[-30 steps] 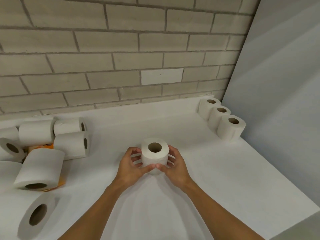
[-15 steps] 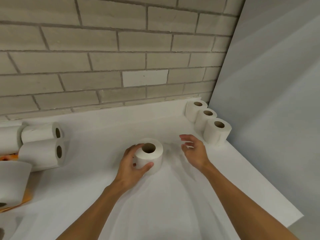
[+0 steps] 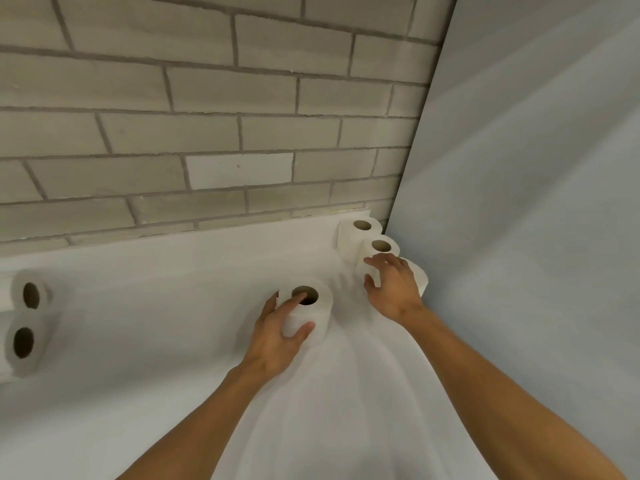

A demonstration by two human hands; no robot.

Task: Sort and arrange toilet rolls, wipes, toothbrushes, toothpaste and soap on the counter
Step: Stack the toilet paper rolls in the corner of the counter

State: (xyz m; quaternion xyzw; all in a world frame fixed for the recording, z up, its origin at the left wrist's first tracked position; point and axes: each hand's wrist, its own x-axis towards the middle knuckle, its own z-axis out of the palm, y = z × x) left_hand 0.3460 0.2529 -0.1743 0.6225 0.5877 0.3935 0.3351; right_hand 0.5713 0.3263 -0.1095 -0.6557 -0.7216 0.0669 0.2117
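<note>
- Gripping an upright toilet roll [image 3: 308,317] near the middle of the white bench [image 3: 156,341], the left hand [image 3: 275,341] has its fingers [image 3: 294,303] curled over the top rim beside the core hole. The thumb is pressed on the near side.
- To the right, the right hand [image 3: 394,292] rests over the nearest roll [image 3: 419,277] of three standing in a row along the grey panel [image 3: 519,202]. Its fingers [image 3: 382,261] are loosely spread, with the tips by the middle roll [image 3: 381,245].
- The far roll [image 3: 360,226] stands in the corner against the brick wall [image 3: 207,133].
- At the left edge, two rolls [image 3: 29,296] lie on their sides, one nearer than the other, with their core holes showing.
</note>
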